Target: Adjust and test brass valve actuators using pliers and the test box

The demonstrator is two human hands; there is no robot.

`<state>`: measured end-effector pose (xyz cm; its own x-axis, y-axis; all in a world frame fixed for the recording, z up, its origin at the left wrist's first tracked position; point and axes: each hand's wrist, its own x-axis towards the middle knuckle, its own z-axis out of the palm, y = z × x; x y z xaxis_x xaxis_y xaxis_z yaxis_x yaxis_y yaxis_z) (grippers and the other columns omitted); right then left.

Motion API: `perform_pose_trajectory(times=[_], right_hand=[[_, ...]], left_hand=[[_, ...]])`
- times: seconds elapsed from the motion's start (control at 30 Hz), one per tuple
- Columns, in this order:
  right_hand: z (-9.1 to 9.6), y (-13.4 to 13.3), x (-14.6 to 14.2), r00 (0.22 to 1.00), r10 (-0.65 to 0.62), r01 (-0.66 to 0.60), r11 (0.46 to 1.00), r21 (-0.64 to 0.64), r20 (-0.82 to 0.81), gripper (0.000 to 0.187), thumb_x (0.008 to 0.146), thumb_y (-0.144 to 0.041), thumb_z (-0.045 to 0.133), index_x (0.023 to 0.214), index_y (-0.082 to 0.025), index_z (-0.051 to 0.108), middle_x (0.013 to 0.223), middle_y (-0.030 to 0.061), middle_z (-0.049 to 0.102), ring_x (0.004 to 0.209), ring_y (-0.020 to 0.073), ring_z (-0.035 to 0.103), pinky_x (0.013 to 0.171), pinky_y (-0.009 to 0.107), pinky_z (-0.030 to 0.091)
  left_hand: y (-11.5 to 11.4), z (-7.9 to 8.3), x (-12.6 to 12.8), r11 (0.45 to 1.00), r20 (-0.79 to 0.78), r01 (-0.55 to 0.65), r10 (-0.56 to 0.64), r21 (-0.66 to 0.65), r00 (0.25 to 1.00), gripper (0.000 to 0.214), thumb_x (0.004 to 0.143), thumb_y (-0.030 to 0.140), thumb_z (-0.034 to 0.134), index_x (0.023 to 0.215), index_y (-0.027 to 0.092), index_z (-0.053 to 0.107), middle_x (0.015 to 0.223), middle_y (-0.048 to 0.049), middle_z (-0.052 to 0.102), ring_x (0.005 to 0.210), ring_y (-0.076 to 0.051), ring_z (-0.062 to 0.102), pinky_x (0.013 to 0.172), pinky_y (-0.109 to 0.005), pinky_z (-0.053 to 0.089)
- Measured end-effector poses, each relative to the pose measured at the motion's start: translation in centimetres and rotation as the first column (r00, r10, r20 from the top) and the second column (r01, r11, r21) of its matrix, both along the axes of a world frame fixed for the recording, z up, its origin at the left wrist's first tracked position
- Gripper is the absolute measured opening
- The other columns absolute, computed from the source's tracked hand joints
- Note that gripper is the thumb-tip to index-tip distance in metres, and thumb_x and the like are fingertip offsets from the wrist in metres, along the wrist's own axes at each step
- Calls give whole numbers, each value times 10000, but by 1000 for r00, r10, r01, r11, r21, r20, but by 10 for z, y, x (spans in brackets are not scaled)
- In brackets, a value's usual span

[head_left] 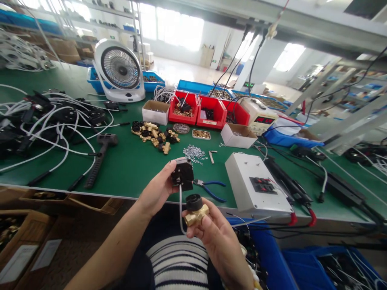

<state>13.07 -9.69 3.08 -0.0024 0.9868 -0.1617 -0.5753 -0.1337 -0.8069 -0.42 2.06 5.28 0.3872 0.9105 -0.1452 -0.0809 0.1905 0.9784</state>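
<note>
My left hand (pixel 159 185) is closed on a black box-shaped valve actuator (pixel 182 173), its screwed face turned toward me. A white cable (pixel 180 205) runs down from it, past my right hand. Lower and to the right, my right hand (pixel 216 229) grips a brass valve body (pixel 196 214) topped with a black ribbed cap (pixel 194 202). The two parts are apart. Just beyond them on the green table (pixel 127 165) lie blue-handled pliers (pixel 211 188), a heap of small wire clips (pixel 194 154) and a small L-shaped metal tool (pixel 212 156).
Several brass valves (pixel 155 135) lie in a pile before the red bins (pixel 211 114). A hammer (pixel 101 159) and tangled white-cabled units (pixel 57 112) are at left. A grey switch box (pixel 256 183) stands right. Behind are a fan (pixel 121 70) and a power supply (pixel 256 114).
</note>
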Motion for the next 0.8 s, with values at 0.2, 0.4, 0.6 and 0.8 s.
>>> perform_pose_trajectory(times=[0.2,0.4,0.6,0.8], right_hand=[[17,-1,-4,999,27,-28,1000,10,30,378,847,-407,711,1172,-239,615,932,68,766,659,121,687,690,278,535],[28,-3,-2,992,117,-116,993,27,-44,330,864,-404,691,1136,-220,661,879,52,743,614,88,659,615,213,510],[22,-7,-10,995,-46,35,992,118,94,301,881,-350,683,1175,-298,644,866,-6,726,669,101,684,675,234,543],[28,3,-6,996,-57,56,998,22,73,338,860,-399,696,1156,-242,646,818,7,720,646,99,661,641,219,533]], left_hand=[[-34,10,4,995,248,-69,48,77,968,413,963,499,463,1322,327,572,1256,0,649,1165,-192,587,976,-272,464],[-53,15,-1,860,26,-110,111,498,993,379,1018,375,397,1386,422,474,1441,84,516,1338,-132,446,1147,-236,282],[-59,16,-2,774,-59,-104,180,625,982,412,1019,336,386,1427,391,416,1482,70,467,1365,-120,416,1162,-242,297],[-55,11,-6,740,-255,47,171,671,952,590,964,451,477,1500,298,284,1568,-48,347,1425,-227,356,1173,-408,332]])
